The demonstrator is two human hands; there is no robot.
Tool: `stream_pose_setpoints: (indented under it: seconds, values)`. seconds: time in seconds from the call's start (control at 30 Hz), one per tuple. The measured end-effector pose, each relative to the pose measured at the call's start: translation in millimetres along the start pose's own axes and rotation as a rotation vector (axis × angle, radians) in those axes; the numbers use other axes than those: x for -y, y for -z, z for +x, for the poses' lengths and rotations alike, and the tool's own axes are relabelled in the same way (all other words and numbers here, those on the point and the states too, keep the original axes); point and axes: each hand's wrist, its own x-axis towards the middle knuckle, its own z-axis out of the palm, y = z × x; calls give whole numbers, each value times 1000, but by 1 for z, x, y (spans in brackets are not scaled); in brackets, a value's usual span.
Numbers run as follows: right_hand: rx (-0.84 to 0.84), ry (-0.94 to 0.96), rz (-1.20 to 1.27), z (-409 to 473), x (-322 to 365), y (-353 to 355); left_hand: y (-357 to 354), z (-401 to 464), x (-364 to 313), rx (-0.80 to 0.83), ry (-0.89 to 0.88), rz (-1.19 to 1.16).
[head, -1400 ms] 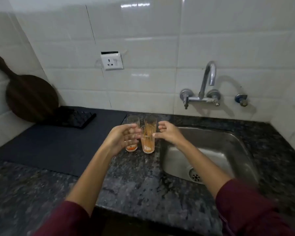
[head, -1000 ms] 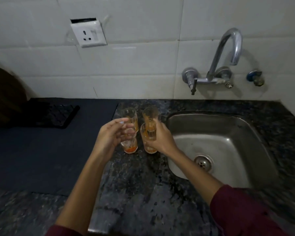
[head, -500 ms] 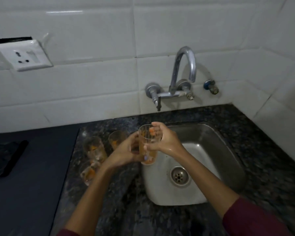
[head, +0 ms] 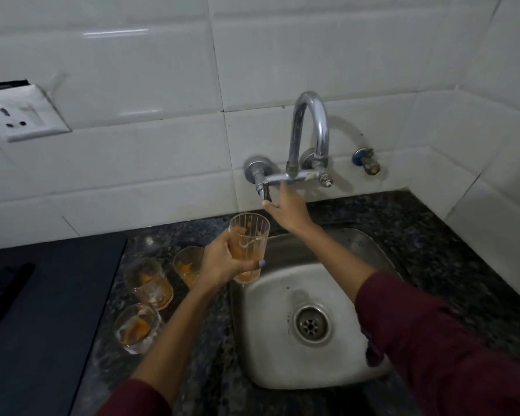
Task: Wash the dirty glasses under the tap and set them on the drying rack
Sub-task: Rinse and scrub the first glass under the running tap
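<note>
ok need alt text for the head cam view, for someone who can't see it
A person's left hand grips a dirty glass at the sink's left edge while the right hand reaches to the tap handle on the tiled wall. Three more orange-stained glasses stand on the dark counter, left of the sink.

We are observing the left hand (head: 222, 262) gripping a stained glass (head: 248, 246) over the sink (head: 297, 367). The right hand (head: 285, 210) is touching the tap lever (head: 264, 192).
</note>
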Motion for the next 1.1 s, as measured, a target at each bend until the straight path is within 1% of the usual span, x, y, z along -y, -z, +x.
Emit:
stream_pose_setpoints:
  seconds: [0.07,0.17,0.23,0.37,0.53,0.57,0.67,0.73,0.83,0.9,0.97,1.03,1.07,1.1]
  values:
    - [-10,37,-91,11,6,-12,2,-1,3,-10,17,-10]
    - [-71,29,-187,17,11,-20,6,-4,7,-18,42,-31]
    - [-88,79,-252,18,9,-23,9,-5,9,-11,62,-40]
    - [-78,196,-398,17,5,-24,14,-6,8,-7,65,-32]
    - [-21,204,-478,14,-1,-21,6,-8,6,11,45,-7]
    - [-18,207,-476,8,-4,-18,2,-8,6,20,34,-7]
    - [32,185,-337,-24,-21,-2,-10,-6,3,49,-1,-2]
    - [18,205,-302,-52,-42,11,-21,-3,0,84,-25,-6]
    - [-166,238,-176,-90,-72,31,-42,1,-4,124,-47,-27]
    - [-317,323,-114,-109,-83,43,-56,4,-5,155,-50,-45]
    - [-384,420,-90,-118,-87,54,-68,6,-4,176,-62,-52]
    - [-362,504,-116,-119,-89,62,-77,9,-2,210,-80,-60]
    - [-310,545,-163,-117,-89,65,-80,10,-2,224,-91,-67]
    - [-224,582,-226,-113,-90,67,-82,11,-1,232,-95,-68]
